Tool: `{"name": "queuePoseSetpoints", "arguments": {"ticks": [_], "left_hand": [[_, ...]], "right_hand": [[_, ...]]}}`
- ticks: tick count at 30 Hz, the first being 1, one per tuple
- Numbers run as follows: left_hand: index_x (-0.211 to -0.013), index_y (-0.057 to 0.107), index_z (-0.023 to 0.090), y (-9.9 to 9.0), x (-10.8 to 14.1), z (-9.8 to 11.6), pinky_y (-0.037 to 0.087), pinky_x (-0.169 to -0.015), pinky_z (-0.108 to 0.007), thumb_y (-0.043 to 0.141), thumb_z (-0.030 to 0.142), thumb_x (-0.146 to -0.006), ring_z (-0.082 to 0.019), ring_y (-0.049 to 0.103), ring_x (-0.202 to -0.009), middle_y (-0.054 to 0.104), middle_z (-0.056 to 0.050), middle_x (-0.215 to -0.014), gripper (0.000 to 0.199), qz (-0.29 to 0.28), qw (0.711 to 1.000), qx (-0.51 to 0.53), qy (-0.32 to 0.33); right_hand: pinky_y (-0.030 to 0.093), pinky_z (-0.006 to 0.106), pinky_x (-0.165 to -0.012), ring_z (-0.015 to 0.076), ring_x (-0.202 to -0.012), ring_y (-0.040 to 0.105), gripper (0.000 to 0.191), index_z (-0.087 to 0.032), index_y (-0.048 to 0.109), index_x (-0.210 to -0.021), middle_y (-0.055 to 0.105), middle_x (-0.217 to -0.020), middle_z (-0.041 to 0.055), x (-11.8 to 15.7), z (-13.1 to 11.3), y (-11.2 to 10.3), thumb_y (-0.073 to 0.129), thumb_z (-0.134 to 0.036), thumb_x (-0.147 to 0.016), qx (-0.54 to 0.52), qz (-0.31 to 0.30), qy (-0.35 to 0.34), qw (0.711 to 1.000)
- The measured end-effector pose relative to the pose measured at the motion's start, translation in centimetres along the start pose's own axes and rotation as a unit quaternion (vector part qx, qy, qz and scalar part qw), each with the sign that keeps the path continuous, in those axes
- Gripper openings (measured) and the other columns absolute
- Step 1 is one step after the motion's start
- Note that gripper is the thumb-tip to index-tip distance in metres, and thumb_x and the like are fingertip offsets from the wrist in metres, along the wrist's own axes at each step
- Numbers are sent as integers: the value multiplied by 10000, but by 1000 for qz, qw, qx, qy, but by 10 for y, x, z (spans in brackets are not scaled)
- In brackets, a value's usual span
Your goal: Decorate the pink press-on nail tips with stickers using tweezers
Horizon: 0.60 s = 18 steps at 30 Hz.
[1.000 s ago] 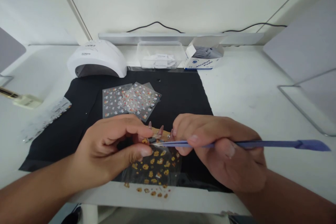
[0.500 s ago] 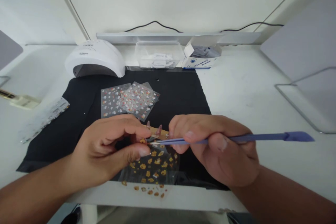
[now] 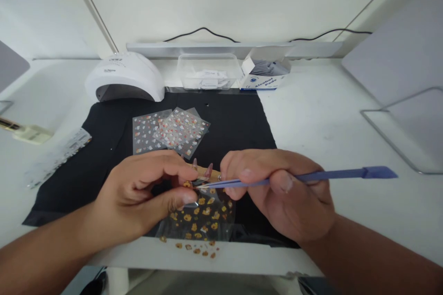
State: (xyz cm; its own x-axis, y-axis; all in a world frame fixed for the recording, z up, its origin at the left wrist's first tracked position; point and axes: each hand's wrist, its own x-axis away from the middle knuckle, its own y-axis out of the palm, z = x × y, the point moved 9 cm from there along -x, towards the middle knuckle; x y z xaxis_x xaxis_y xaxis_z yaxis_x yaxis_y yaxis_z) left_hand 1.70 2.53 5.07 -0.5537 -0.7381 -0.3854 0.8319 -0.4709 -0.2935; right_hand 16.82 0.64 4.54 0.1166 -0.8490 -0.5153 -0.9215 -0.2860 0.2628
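Head view: the tweezers (image 3: pixel 328 174) tilt more steeply than a moment ago, their tips now right at the left fingertips, above the black mat (image 3: pixel 238 124).
Left hand (image 3: pixel 134 203): thumb and finger pinched on a small piece (image 3: pixel 188 184), over the mat's front half; its outline is perhaps partly hidden by the fingertips.
Right hand (image 3: pixel 287 193): fingers closed round the tweezers, over the mat's front right.
Sticker sheet (image 3: pixel 197 216): beneath the hands, overhanging the mat's front edge.
Mat edges: lamp (image 3: pixel 124 73) at the back left, pad box (image 3: pixel 265 82) at the back right.
Side room: white table (image 3: pixel 311 115) stretches right of the mat.
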Motion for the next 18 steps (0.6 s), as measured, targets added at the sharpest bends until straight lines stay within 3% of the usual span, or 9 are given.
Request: {"name": "queuePoseSetpoints", "arguments": {"ticks": [18], "left_hand": [[-982,718,205,0,-1,1,529,-624,-177,715,41,-785,-97,651,-692,735,-7,-829,256,4,1000,-3,-1]], "right_hand": [[494,358,-580,191,-612,607,221,-168,750,-939,674,-663,70,-5,-4,0,583,-312,-944,11,-20,-6,1000]]}}
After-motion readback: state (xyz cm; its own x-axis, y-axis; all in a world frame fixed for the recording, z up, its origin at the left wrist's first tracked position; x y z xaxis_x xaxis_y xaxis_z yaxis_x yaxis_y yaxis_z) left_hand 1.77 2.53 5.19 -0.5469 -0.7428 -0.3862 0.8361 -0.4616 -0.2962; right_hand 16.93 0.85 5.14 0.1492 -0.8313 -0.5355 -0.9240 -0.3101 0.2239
